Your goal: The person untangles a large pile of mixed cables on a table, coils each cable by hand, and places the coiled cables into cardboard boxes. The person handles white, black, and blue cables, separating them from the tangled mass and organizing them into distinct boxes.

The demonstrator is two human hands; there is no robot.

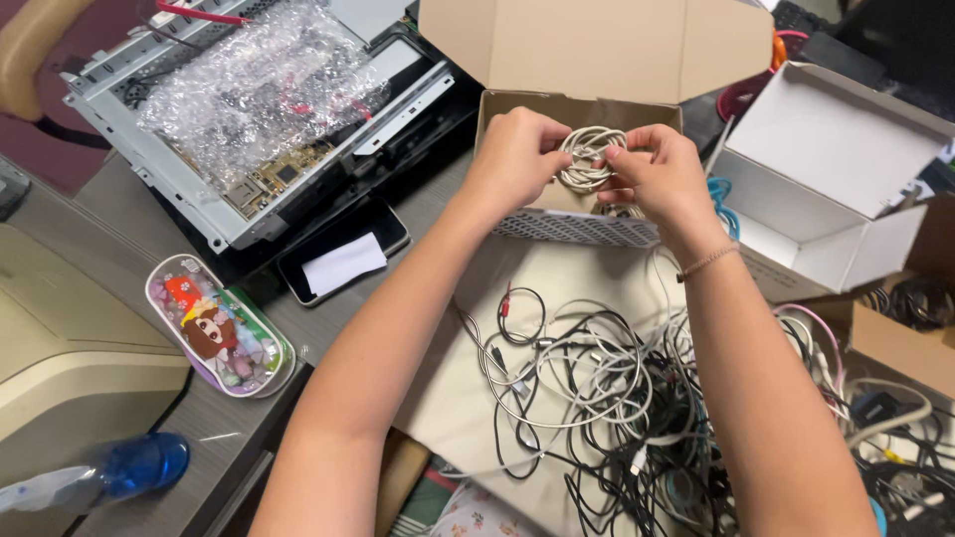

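Pinching a small white cable coil [587,157] between both hands over the open brown box [577,109], the left hand [515,154] and right hand [657,174] had their fingers closed on its loops, wrists raised, forearms stretched forward; it looked light, limp and springy, best gripped across the bundled loops.

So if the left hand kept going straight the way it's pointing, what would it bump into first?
The left hand points away, holding a coiled white cable. Straight on, it would probably meet the open brown cardboard box first, though depth is hard to judge.
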